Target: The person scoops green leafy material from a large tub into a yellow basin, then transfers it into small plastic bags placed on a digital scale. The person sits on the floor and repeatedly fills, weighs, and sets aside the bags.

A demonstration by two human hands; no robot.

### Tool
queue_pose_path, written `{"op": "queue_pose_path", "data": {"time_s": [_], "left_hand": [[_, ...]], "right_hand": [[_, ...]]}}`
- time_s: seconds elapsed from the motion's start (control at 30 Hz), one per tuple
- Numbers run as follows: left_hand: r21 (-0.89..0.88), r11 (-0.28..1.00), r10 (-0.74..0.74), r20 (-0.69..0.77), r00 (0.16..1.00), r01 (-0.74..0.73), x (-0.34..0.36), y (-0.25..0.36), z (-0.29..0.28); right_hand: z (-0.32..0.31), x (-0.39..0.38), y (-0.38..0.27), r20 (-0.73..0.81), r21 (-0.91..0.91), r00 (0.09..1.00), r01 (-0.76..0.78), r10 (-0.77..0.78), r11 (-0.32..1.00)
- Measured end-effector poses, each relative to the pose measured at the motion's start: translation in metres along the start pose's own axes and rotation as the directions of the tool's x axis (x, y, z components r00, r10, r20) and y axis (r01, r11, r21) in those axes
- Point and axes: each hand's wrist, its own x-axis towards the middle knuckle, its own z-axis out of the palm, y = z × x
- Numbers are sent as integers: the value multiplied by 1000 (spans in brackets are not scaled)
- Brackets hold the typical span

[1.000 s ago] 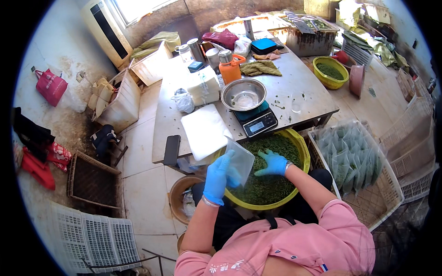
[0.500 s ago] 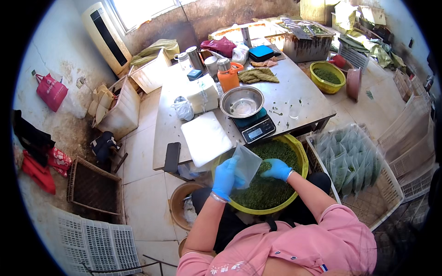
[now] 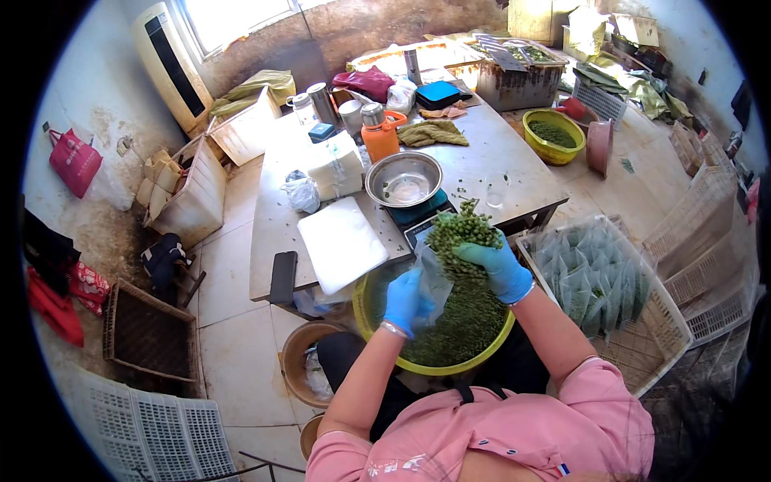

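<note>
My left hand (image 3: pixel 406 304), in a blue glove, is closed on a clear plastic bag (image 3: pixel 434 289) above the yellow tub (image 3: pixel 462 369). Small green berries on stems, like green peppercorns (image 3: pixel 450 333), fill the tub. A thick bunch of the same green peppercorns (image 3: pixel 459 233) is gripped in my right hand (image 3: pixel 504 273), also gloved in blue, raised over the tub's right side. Just beyond the bag, a steel bowl (image 3: pixel 384 189) rests on a digital scale (image 3: pixel 427 210). The bunch and bag partly hide the scale's front.
White plastic sheets (image 3: pixel 341 245) lie at the table's near edge, beside a stack of white bags (image 3: pixel 333 165). An orange bottle (image 3: pixel 379 143) stands behind the bowl. To the right, a white crate (image 3: pixel 642 357) holds several filled clear bags (image 3: pixel 594 277). A brown basin (image 3: pixel 295 361) sits at my left.
My right hand has risen out of the tub, bringing up a bunch of green peppercorns. The bag in my left hand has tilted and dropped slightly. The whole view has shifted a little.
</note>
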Motion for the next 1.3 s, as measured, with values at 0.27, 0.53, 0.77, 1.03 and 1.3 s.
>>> {"op": "queue_pose_path", "data": {"time_s": [0.27,0.53,0.77,1.03,1.3], "left_hand": [[-30,999,29,52,998,-28,16,-12,18],[-89,995,-34,77,996,41,23,-12,19],[-326,945,45,107,993,-7,29,-23,22],[-240,971,31,144,989,4,14,-12,25],[-104,995,16,142,990,-1,15,-1,29]], "right_hand": [[-8,17,53,13,-354,968,237,-249,905],[-35,20,70,192,-863,897,348,-398,367],[-34,1,53,300,-932,929,334,-217,141],[-71,15,63,71,-849,993,109,-93,518],[-52,11,54,-24,-979,991,3,-133,204]]}}
